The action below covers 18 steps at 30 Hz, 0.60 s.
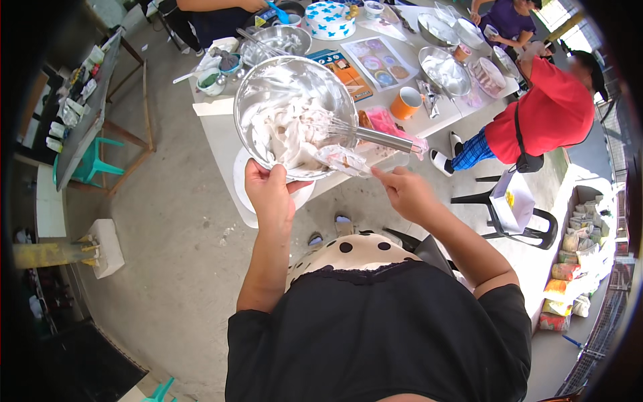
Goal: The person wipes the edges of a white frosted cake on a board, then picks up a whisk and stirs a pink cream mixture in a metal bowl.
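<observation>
My left hand point(271, 193) grips the near rim of a stainless steel mixing bowl point(244, 118), its thumb over the edge. The bowl is tilted towards me and holds pale whipped frosting point(286, 130). A wire whisk point(384, 139) rests in it, its metal handle sticking out over the right rim. In my right hand point(404, 193) is a spatula point(346, 160), its blade smeared with frosting at the bowl's lower right rim. Beneath the bowl, a round white board point(243, 176) lies on the white table point(216, 135), partly hidden.
Behind the bowl are a white cake with blue decorations point(329, 21), a printed sheet point(379, 63), an orange mug point(406, 103) and another frosting bowl point(444, 71). A person in red point(547, 110) stands at right, near a black chair point(545, 228). Other people are across the table.
</observation>
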### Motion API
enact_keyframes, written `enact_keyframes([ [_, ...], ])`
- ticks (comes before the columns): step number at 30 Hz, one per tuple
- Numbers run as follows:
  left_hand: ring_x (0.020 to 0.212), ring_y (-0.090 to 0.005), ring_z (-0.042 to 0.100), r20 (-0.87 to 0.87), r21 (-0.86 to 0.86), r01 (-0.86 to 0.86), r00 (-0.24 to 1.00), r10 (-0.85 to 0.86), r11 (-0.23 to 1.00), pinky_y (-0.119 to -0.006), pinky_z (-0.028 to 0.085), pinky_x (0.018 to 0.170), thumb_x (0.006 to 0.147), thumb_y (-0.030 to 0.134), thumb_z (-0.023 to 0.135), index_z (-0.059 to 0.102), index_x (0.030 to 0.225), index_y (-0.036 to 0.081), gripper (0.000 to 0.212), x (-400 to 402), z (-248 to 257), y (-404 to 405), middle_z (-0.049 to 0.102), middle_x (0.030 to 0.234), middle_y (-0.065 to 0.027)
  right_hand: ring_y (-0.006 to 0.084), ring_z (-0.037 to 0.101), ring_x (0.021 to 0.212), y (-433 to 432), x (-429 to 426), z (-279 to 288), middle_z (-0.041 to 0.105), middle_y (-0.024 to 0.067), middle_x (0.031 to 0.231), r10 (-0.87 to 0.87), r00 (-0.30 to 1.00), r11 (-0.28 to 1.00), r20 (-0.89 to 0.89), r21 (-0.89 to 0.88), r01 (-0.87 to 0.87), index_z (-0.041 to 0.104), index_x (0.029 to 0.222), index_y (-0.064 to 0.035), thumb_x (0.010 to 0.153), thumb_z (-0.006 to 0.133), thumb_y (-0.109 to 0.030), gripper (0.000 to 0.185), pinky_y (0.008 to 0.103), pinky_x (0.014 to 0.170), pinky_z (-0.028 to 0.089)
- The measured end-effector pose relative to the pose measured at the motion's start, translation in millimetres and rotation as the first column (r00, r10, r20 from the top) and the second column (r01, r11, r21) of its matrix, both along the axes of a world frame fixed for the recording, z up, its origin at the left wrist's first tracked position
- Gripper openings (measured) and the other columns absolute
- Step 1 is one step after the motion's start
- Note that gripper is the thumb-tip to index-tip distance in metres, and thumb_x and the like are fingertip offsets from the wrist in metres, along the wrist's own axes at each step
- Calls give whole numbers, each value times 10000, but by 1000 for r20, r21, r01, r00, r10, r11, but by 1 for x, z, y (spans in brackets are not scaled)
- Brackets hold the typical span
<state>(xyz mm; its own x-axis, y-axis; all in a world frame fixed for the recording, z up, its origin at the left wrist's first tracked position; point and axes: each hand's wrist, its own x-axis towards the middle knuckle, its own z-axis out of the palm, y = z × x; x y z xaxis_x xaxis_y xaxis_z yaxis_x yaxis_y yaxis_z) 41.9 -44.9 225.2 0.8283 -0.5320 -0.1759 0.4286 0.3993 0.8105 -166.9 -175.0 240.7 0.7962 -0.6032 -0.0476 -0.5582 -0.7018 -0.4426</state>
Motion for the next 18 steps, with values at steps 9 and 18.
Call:
enact_keyframes([
  [9,730,-284,663,-27,-5,23,999,-23,1000,-400,632,554,768,-93,410,403,887,-45,129,2,7,6,565,959,-191,321,612,799,-12,-19,74,642,152,853,63,985,994,-161,97,-48,631,1156,-142,871,528,-108,305,401,709,477],
  [18,789,-212,654,96,50,66,993,-71,997,-308,620,544,772,-107,413,412,879,-33,131,-2,1,7,560,1039,-164,312,605,640,-27,8,65,619,195,732,115,973,979,-201,-145,-145,633,1121,-84,884,540,-113,257,385,606,462],
])
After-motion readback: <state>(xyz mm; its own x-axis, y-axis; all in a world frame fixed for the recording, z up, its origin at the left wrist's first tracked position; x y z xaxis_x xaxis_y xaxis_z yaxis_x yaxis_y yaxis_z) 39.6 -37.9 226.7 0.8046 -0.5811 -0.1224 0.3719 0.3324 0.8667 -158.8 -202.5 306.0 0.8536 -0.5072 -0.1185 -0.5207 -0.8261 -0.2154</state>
